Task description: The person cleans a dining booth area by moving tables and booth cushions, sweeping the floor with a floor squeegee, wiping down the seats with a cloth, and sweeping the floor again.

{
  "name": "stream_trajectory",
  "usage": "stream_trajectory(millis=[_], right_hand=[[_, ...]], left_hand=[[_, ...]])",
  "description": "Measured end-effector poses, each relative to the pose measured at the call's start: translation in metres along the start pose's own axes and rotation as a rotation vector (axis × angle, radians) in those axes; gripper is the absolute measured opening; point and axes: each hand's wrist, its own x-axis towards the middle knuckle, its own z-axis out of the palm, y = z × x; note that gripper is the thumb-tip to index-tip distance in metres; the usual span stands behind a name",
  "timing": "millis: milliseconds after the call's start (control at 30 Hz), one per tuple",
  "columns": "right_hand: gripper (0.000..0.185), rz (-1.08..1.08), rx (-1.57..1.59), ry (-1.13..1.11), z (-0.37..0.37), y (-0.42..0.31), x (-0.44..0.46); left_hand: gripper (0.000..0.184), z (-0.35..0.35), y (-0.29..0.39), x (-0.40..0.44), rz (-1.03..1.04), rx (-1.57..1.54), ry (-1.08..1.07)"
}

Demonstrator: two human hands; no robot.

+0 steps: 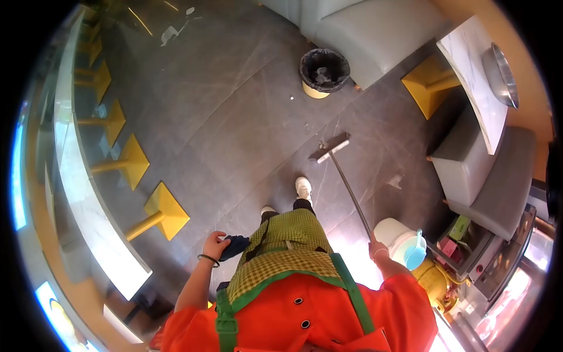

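My right hand point(377, 249) is wrapped round the upper end of a long grey broom handle point(352, 195). The handle slants away to the broom head point(332, 148), which rests on the dark tiled floor with small bits of debris at its far side. My left hand point(217, 245), with a dark band at the wrist, grips a dark blue cloth point(235, 247) beside the checked apron point(293, 234). Beyond the broom head stands a bin point(316, 92) lined with a black bag.
Yellow table bases point(166, 211) line the left under a long white counter point(88, 205). Grey seats point(375, 35) and a marble table point(469, 64) with a metal bowl point(500, 76) are at the right. A white bucket point(390, 230) with a blue dipper point(414, 251) stands near my right hand.
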Motion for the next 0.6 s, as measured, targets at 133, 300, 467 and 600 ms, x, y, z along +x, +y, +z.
stream_trajectory(millis=[133,300,467,600], right_hand=[[0.048,-0.025,-0.108,-0.058,-0.061,-0.034,0.049],[0.050,-0.149,-0.215,0.045,-0.106,-0.077,0.105],[0.049,-0.170,-0.215,0.001,-0.132,-0.162,0.114],[0.051,-0.217,-0.096,0.010,-0.131,-0.205,0.143]], left_hand=[[0.029,0.013,0.013,0.000,-0.066,-0.066,0.020],[0.029,0.021,-0.002,0.000,-0.141,-0.157,0.058],[0.030,0.023,0.010,-0.009,-0.185,-0.126,0.091],[0.029,0.024,0.006,-0.009,-0.230,-0.173,0.101]])
